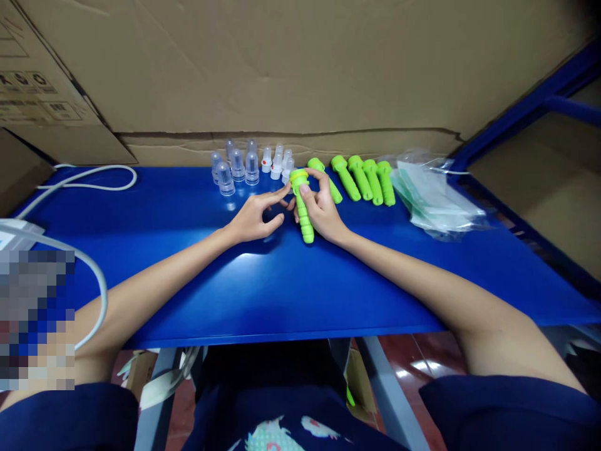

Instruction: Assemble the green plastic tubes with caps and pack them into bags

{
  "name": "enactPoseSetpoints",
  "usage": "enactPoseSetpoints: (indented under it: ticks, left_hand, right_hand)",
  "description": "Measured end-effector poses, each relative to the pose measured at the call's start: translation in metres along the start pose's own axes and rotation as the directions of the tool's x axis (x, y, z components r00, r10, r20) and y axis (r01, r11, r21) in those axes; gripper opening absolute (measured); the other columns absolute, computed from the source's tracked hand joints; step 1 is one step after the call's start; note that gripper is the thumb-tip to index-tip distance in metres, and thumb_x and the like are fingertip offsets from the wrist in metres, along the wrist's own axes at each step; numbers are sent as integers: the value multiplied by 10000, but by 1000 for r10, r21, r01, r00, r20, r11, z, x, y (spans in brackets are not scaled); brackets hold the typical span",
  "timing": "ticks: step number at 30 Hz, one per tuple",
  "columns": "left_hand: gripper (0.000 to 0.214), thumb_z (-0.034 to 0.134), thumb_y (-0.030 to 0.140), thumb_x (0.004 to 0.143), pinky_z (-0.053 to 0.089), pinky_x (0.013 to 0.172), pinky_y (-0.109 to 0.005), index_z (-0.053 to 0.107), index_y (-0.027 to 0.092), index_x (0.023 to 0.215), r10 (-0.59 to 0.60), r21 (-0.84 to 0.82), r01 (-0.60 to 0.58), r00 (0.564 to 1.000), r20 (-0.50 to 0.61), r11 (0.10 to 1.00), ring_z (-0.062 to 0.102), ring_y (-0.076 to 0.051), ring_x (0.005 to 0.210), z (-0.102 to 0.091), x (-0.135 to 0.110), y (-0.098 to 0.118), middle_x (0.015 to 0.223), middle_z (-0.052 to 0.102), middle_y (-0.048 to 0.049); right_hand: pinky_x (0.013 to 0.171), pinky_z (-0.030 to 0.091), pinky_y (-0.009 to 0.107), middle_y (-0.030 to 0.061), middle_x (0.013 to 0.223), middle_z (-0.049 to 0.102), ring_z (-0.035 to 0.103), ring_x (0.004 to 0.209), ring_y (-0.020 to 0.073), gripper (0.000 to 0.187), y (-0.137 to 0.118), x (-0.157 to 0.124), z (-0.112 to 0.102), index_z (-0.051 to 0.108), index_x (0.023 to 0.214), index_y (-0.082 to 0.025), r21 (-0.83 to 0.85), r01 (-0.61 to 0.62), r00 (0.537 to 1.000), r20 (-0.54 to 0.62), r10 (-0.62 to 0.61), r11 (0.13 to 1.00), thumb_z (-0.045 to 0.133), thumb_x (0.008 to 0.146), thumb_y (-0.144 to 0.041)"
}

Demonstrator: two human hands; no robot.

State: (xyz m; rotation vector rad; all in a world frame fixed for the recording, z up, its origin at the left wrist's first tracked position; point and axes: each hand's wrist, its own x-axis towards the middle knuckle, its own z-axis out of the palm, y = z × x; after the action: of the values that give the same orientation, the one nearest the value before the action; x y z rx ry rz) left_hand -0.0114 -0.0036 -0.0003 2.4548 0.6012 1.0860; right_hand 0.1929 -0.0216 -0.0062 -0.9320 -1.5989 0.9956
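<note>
Loose cable: a thin white cable (102, 285) is seen looped across the left arm (178, 269); it could be snagged if that arm were swung outward.
Domed covers: six clear plastic, bullet-shaped covers (226, 180) are stood upright near the back; they could be toppled by a knuckle.
Left hand: the left hand (256, 218) is held with fingers extended and thumb spread, nothing seen grasped; whether the handle is touched by its index fingertip cannot be told.
White-based pieces: small clear-topped pieces with white bases (277, 166) are clustered just behind the fingers and might be knocked.
Held handle: a bright green, ribbed plastic handle (305, 222) is gripped, head upward, by the right hand (323, 212); it could be twisted loose if pushed sideways.
Spare handles: five similar green handles (358, 178) are laid behind and rightward; rolling is possible if bumped.
Bags: crinkled transparent plastic bags (436, 194) are piled at right.
Edges: the glossy blue tabletop (263, 294) is bounded behind by a brown cardboard panel (282, 75); most room is judged to be offered between the forearms.
</note>
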Motion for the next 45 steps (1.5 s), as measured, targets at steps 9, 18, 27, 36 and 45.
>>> enactPoseSetpoints:
  ticks: [9, 18, 27, 36, 45]
  left_hand:
    - [520, 579, 141, 870, 564, 777, -295, 550, 156, 1388, -77, 11, 79, 987, -139, 997, 722, -175, 959, 3, 3, -2, 1296, 699, -146]
    - [329, 630, 473, 972, 509, 671, -286, 601, 197, 1149, -94, 9, 98, 972, -217, 995, 671, -164, 828, -1, 4, -1, 1077, 681, -92]
    - [415, 741, 534, 896, 474, 641, -230, 645, 160, 1048, -165, -108, 145, 965, -203, 983, 671, -118, 787, -1, 5, -7, 1034, 716, -87]
    - [340, 801, 436, 861, 459, 622, -224, 716, 140, 1004, -217, -180, 181, 954, -207, 967, 651, -108, 746, 0, 4, -6, 940, 739, -74]
    - [378, 762, 491, 886, 469, 615, -229, 728, 143, 1026, -195, -157, 164, 960, -203, 974, 639, -105, 710, -1, 4, -3, 939, 748, -80]
  right_hand:
    - [407, 476, 282, -36, 774, 669, 564, 468, 131, 657, -7, -1, 3, 294, 1286, -324, 30, 20, 1000, 5, -20, 999, 591, 905, -770]
    - [375, 459, 238, -87, 699, 652, 559, 438, 109, 725, -9, -2, 4, 324, 1210, -300, 54, -16, 991, 133, 9, 998, 820, 788, -617]
    - [381, 465, 229, -92, 672, 626, 583, 456, 117, 674, -5, -2, 0, 356, 1184, -288, 34, -30, 987, 156, 24, 999, 847, 786, -523]
    - [353, 422, 224, -115, 611, 557, 539, 413, 113, 600, -4, -3, -1, 354, 1125, -287, 16, -25, 986, 166, 22, 1000, 821, 815, -502]
    - [361, 451, 240, -115, 632, 604, 561, 412, 122, 645, -6, -4, 1, 328, 1166, -294, 2, -19, 989, 145, 18, 1000, 828, 808, -488]
